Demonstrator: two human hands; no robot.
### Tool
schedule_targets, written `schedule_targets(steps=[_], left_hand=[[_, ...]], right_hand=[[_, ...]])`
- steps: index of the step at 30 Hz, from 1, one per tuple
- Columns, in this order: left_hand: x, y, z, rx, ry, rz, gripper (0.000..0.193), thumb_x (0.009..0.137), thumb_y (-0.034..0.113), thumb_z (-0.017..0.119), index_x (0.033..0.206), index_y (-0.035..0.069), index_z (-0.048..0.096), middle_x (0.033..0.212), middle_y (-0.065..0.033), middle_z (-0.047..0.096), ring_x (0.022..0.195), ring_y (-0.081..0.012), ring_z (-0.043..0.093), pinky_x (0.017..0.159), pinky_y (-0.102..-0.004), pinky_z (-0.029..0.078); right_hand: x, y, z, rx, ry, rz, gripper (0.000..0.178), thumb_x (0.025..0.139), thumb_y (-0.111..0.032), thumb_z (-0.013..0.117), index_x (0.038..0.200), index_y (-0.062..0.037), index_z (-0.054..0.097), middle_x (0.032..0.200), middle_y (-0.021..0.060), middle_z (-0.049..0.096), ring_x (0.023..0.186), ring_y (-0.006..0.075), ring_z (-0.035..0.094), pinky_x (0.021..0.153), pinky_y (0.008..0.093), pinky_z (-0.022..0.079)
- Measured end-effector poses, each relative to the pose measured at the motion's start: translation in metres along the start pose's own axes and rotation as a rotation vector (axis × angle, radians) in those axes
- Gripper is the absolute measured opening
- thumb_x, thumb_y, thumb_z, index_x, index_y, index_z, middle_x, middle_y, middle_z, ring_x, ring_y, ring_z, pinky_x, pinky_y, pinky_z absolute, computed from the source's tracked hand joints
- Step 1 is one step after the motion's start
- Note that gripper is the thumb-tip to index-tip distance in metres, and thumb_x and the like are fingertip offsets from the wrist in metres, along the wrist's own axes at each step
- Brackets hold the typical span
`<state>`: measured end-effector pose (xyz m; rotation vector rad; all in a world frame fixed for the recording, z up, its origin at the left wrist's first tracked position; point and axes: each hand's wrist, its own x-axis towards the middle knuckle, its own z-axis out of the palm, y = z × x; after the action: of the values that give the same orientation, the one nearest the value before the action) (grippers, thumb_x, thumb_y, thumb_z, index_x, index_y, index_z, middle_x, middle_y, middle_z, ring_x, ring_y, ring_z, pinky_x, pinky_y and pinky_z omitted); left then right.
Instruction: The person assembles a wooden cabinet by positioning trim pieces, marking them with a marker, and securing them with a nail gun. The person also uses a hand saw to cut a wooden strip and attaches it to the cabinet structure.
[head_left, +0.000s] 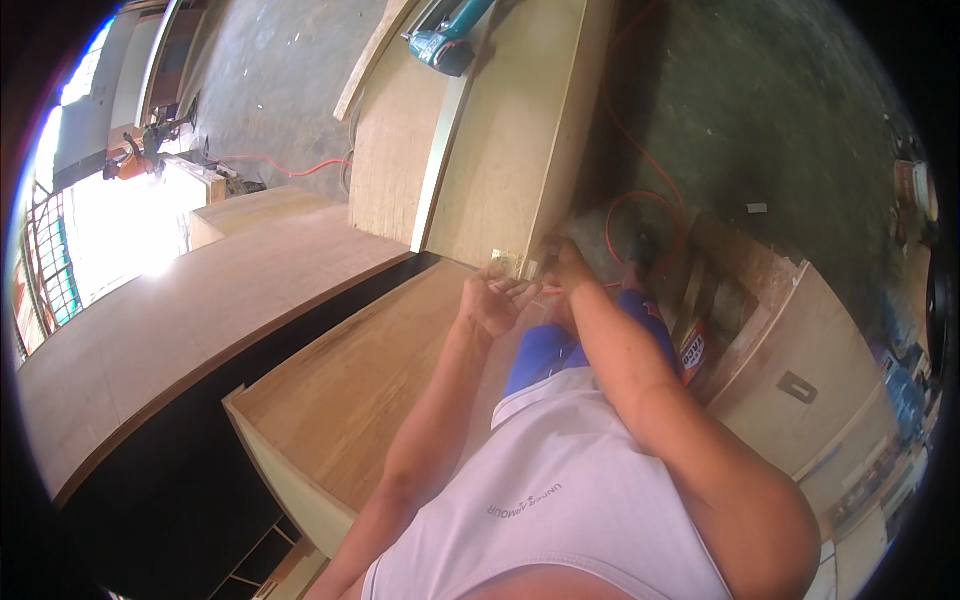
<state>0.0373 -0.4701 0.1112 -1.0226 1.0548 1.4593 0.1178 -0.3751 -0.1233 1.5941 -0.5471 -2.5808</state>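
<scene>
My left hand (pixel 492 302) is turned palm up at the near end of a long plywood panel (pixel 505 150), its fingers curled in and closed. By its fingertips is a small yellowish patch of pieces (pixel 510 263), too small and blurred to name. Close on its right, my right hand (pixel 567 262) is at the panel's near right corner. Shadow and blur hide its fingers and anything between them. A teal power tool (pixel 442 48), shaped like a nail gun, lies at the panel's far end.
A wooden box-like piece (pixel 340 375) stands to my left, with a long board (pixel 210 320) beyond it. An orange-red hose (pixel 640 195) loops over the concrete floor (pixel 780 120). Right of my legs is a plywood piece (pixel 800 365) with a slotted plate.
</scene>
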Motion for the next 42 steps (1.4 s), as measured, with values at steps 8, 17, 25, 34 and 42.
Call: schedule_targets(steps=[8, 17, 25, 34, 42], left_hand=[[0.016, -0.008, -0.005, 0.217, 0.093, 0.066, 0.045, 0.100, 0.032, 0.062, 0.120, -0.007, 0.055, 0.111, -0.0202, 0.065, 0.100, -0.0309, 0.068, 0.091, -0.0392, 0.061], [0.024, -0.013, -0.008, 0.242, 0.093, 0.109, 0.040, 0.103, 0.029, 0.057, 0.124, -0.004, 0.051, 0.119, -0.0239, 0.058, 0.107, -0.0339, 0.062, 0.092, -0.0403, 0.058], [0.023, -0.011, -0.022, 0.136, 0.020, 0.054, 0.033, 0.103, 0.031, 0.056, 0.119, 0.002, 0.057, 0.111, -0.0203, 0.065, 0.102, -0.0319, 0.066, 0.087, -0.0380, 0.060], [0.016, -0.013, 0.001, -0.063, 0.091, 0.055, 0.028, 0.102, 0.029, 0.059, 0.115, 0.004, 0.060, 0.108, -0.0118, 0.057, 0.096, -0.0320, 0.065, 0.086, -0.0320, 0.061], [0.059, -0.038, -0.034, -0.139, 0.002, 0.111, 0.028, 0.101, 0.026, 0.059, 0.120, 0.005, 0.057, 0.108, -0.0116, 0.062, 0.096, -0.0279, 0.062, 0.086, -0.0433, 0.054]], right_hand=[[-0.025, 0.005, 0.008, -0.159, -0.010, -0.094, 0.032, 0.087, -0.018, 0.072, 0.114, -0.0061, 0.060, 0.111, 0.0112, 0.063, 0.102, 0.0282, 0.065, 0.089, 0.0483, 0.055], [-0.017, 0.000, -0.004, -0.548, -0.065, -0.237, 0.032, 0.084, -0.019, 0.076, 0.110, -0.0064, 0.062, 0.104, 0.0102, 0.063, 0.095, 0.0284, 0.065, 0.086, 0.0491, 0.054], [-0.086, 0.023, 0.058, -0.505, 0.146, -0.326, 0.028, 0.089, -0.021, 0.070, 0.110, -0.0047, 0.064, 0.108, 0.0124, 0.067, 0.099, 0.0307, 0.066, 0.089, 0.0508, 0.054], [-0.122, 0.020, 0.080, -0.640, 0.147, -0.295, 0.041, 0.094, -0.023, 0.062, 0.130, -0.0036, 0.056, 0.120, 0.0163, 0.064, 0.107, 0.0339, 0.064, 0.094, 0.0575, 0.051], [-0.076, -0.080, 0.045, -1.215, 0.231, -0.567, 0.050, 0.091, -0.022, 0.068, 0.134, -0.0033, 0.050, 0.120, 0.0190, 0.063, 0.110, 0.0317, 0.062, 0.098, 0.0440, 0.048]])
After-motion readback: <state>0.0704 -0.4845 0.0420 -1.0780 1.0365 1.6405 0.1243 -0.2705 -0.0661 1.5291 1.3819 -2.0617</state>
